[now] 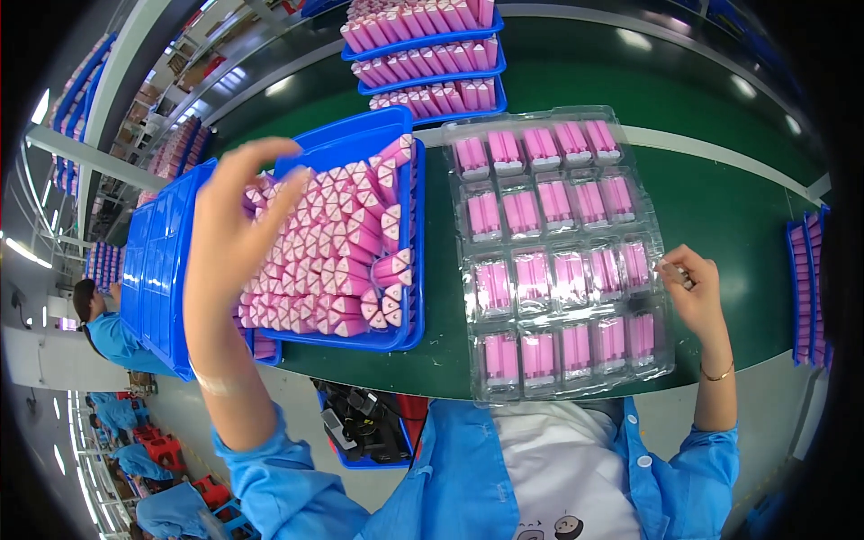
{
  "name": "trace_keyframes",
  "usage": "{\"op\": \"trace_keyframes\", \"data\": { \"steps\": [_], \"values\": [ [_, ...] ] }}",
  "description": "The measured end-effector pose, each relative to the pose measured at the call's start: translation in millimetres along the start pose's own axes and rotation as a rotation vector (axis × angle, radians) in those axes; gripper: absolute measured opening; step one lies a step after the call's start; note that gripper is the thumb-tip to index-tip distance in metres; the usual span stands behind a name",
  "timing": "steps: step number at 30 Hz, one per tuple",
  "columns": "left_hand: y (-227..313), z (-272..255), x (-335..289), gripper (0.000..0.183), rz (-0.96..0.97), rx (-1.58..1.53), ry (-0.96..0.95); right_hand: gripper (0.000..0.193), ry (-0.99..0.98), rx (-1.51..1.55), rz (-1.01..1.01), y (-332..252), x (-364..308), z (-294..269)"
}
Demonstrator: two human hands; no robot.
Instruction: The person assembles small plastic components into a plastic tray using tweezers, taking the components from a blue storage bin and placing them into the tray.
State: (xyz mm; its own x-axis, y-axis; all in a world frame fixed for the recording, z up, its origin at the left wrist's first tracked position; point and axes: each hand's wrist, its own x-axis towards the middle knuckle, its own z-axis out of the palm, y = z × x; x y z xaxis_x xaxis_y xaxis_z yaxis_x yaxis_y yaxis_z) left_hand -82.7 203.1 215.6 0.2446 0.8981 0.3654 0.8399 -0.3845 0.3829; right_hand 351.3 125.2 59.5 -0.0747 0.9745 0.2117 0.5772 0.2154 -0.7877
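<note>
My left hand point(236, 229) is raised over the left side of a blue plastic bin point(416, 270). Its thumb and fingers are apart, with nothing between them. Pink three-sided sticks point(328, 234) with whitish triangular ends stand packed upright in the bin, and a few lean at its right side. To the right lies a clear plastic blister tray point(560, 236), with pink packs point(569, 274) in rows of pockets. At the tray's right edge my right hand point(691, 286) is closed, fingers curled. Something small and greyish shows between them; I cannot make out what.
Stacked blue bins of pink sticks point(423, 67) stand at the back. Another blue bin point(157, 270) is tilted up at left, and more point(805, 288) stand far right. Below the green table's point(441, 360) front edge, a container holds black cabled items point(360, 423). A co-worker point(121, 328) sits far left.
</note>
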Motion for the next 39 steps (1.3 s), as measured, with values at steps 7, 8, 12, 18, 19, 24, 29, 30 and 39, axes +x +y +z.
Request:
{"op": "trace_keyframes", "data": {
  "steps": [7,8,12,18,19,24,29,30,39],
  "values": [
    [-129.5,0.7,74.9,0.054,-0.410,0.615,-0.369,0.014,-0.145,0.066,-0.210,-55.6,62.8,42.3],
    [-124.0,7.2,80.9,0.058,-0.668,0.541,-0.438,0.015,-0.147,0.115,-0.216,-54.3,78.0,55.6],
    [-157.5,16.4,85.8,0.056,-0.658,0.630,-0.641,0.025,-0.264,0.213,-0.008,-76.4,148.3,111.4],
    [-179.1,21.8,88.0,0.026,-0.519,0.672,-0.639,0.032,-0.212,0.117,-0.193,-92.5,213.5,188.8],
    [-179.4,23.5,88.4,0.026,-0.519,0.672,-0.640,0.034,-0.211,0.141,-0.220,-95.4,217.7,198.8],
    [-161.2,13.8,85.4,0.022,-0.221,0.609,-0.237,0.037,-0.286,0.282,-0.191,-93.2,234.5,233.7],
    [-107.8,-43.7,53.2,0.027,-0.184,-0.143,-0.036,0.033,-0.215,-0.010,-0.246,-115.2,235.7,237.8],
    [-69.2,-51.0,34.8,0.031,-0.263,-0.275,-0.008,0.033,-0.213,-0.011,-0.240,-114.3,237.0,236.9],
    [12.2,6.6,-205.5,0.034,-0.776,-1.508,-0.547,0.053,-0.086,-0.460,-0.582,-140.9,255.1,219.1]
  ]
}}
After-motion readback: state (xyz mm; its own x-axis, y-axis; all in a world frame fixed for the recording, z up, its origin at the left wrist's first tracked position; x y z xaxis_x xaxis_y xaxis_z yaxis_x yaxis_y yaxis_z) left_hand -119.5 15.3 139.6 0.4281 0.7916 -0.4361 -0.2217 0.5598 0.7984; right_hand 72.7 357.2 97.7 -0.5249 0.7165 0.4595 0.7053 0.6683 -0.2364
